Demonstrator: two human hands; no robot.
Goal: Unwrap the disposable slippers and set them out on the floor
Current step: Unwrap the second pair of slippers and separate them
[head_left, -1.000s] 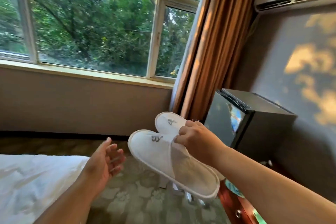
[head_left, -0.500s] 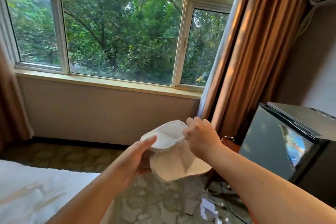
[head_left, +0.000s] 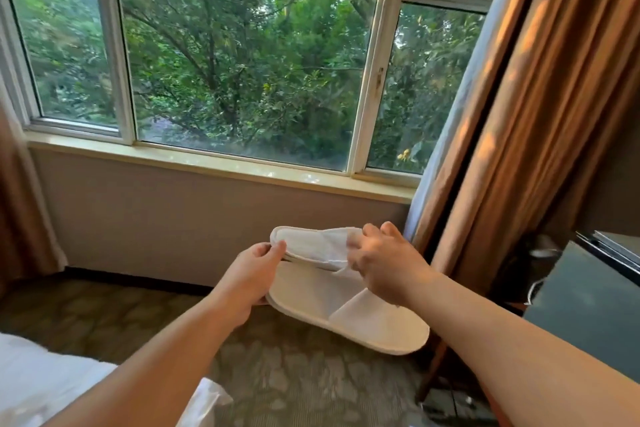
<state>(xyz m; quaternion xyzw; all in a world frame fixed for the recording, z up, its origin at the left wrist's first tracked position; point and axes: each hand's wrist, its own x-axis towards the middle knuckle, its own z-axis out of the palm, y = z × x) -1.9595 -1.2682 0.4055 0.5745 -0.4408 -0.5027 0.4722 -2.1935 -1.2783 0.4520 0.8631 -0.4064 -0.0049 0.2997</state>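
White non-woven fabric fills both hands in a hotel room by a window: the left hand (head_left: 254, 279) is closed on the heel ends of a pair of disposable slippers, thumb on top and fingers underneath, while the right hand (head_left: 382, 269) is pinched shut on the toe strap of the upper slipper (head_left: 311, 247), lifting it off the lower slipper (head_left: 349, 314). The pair is held in mid-air, well above the patterned carpeted floor (head_left: 301, 381), the two soles fanned apart at the toe end and pressed together at the heels. No wrapper is visible on either slipper, so the unwrapping appears done, with separating and setting down left to do. A white bed (head_left: 41, 381) sits at lower left with a crumpled pale sheet or bag (head_left: 204, 406) at its edge, a dark mini fridge (head_left: 588, 305) stands at right beside brown curtains (head_left: 519, 114), and trees fill the window (head_left: 242, 55) behind. The risk from here is likely a slip: the lower slipper hangs by its heel alone from the left hand's grip, and a tug from the right hand could pull it free to drop skewed or sole-up on the carpet. The thin strap could also tear if pulled hard. Cables and clutter (head_left: 450, 402) near the fridge's foot could crowd the landing spot.
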